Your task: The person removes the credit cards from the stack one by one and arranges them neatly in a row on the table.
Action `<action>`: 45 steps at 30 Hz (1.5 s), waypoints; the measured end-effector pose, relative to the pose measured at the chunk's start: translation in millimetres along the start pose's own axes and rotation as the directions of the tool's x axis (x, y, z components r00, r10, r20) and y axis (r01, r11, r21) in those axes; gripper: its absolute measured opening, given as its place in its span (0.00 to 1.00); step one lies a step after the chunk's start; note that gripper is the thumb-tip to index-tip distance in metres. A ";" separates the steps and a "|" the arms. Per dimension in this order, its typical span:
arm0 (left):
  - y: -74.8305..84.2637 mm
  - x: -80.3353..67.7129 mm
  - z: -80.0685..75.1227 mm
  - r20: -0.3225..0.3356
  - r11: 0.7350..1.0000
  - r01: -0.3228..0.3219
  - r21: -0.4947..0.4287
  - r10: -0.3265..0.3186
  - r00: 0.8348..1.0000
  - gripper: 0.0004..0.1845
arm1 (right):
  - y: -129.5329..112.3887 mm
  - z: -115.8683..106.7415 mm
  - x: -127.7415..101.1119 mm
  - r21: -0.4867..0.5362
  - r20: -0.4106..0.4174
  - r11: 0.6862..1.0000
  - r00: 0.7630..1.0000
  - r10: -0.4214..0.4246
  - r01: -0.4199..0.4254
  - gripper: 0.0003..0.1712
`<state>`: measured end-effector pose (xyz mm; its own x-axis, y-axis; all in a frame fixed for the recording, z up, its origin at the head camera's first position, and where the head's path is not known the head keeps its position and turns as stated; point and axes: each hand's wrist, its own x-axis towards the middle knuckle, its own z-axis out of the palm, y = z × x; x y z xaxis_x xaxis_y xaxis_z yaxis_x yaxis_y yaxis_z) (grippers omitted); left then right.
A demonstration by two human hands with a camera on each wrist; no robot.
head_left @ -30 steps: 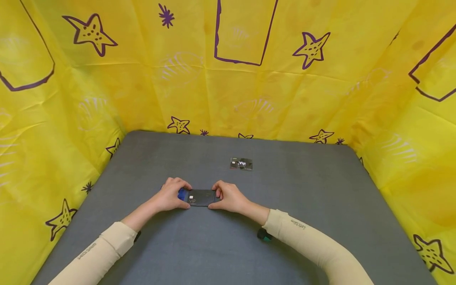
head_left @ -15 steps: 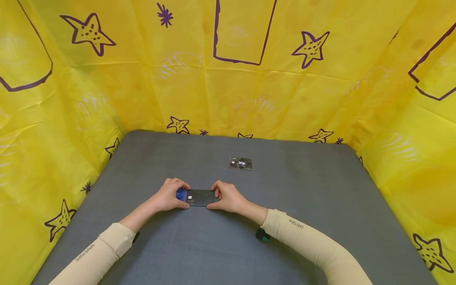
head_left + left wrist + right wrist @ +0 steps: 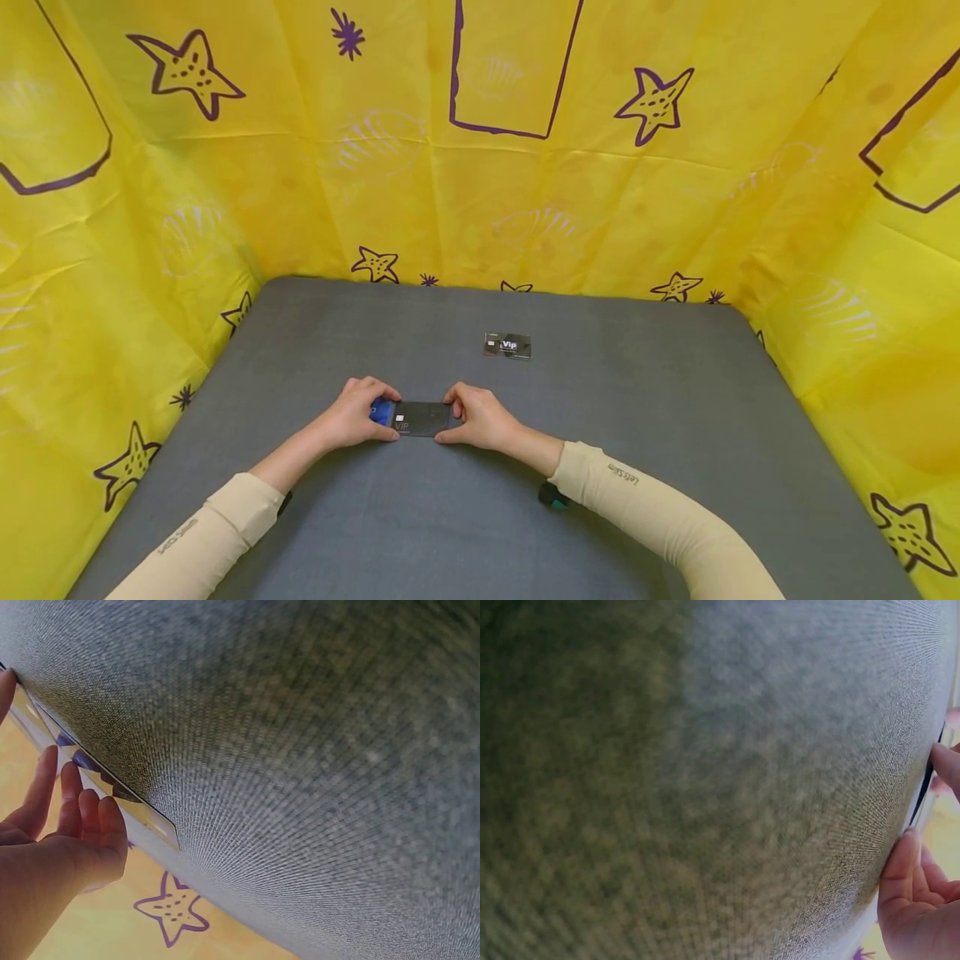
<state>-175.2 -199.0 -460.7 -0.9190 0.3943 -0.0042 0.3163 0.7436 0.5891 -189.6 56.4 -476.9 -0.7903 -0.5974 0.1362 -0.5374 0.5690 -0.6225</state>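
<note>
A black card [image 3: 423, 419] marked VIP, with a pale chip, lies flat close over the table between both hands. A blue card [image 3: 381, 410] shows past its left end, partly covered by it. The left hand [image 3: 360, 414] holds the left end, with thumb at the near edge and forefinger at the far edge. At the right end, the right hand [image 3: 486, 419] pinches the near and far edges the same way, its other fingers curled. In the right wrist view, fingertips of the right hand [image 3: 922, 900] meet a thin dark edge.
Beyond the hands, another dark card [image 3: 507, 345] with white "Vip" lettering lies on the grey cloth-covered table [image 3: 637, 400]. Yellow curtains [image 3: 300, 192] with drawn starfish enclose the back and both sides.
Both hands and the cards keep nearly the same place, shifting only very slightly left in view. Slightly more of the blue card shows past the black card's left end.
</note>
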 end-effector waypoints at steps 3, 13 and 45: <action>-0.4 -0.5 -0.3 -0.001 1.000 -0.003 -0.004 0.003 1.000 0.27 | 0.2 0.4 0.1 -0.009 0.002 1.000 1.000 -0.002 0.002 0.28; 1.2 -2.2 0.3 -0.013 1.000 -0.018 -0.020 0.018 1.000 0.26 | -0.8 0.9 -0.9 -0.016 0.002 1.000 1.000 -0.007 0.007 0.29; 0.5 -4.0 1.2 -0.004 1.000 -0.019 -0.001 0.019 1.000 0.27 | 1.4 -1.9 -1.1 0.017 0.027 1.000 0.999 -0.023 0.023 0.29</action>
<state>-171.1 -199.6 -461.4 -0.9138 0.4061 0.0105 0.3335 0.7351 0.5903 -190.0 58.9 -476.5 -0.7693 -0.6257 0.1294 -0.5500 0.5454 -0.6325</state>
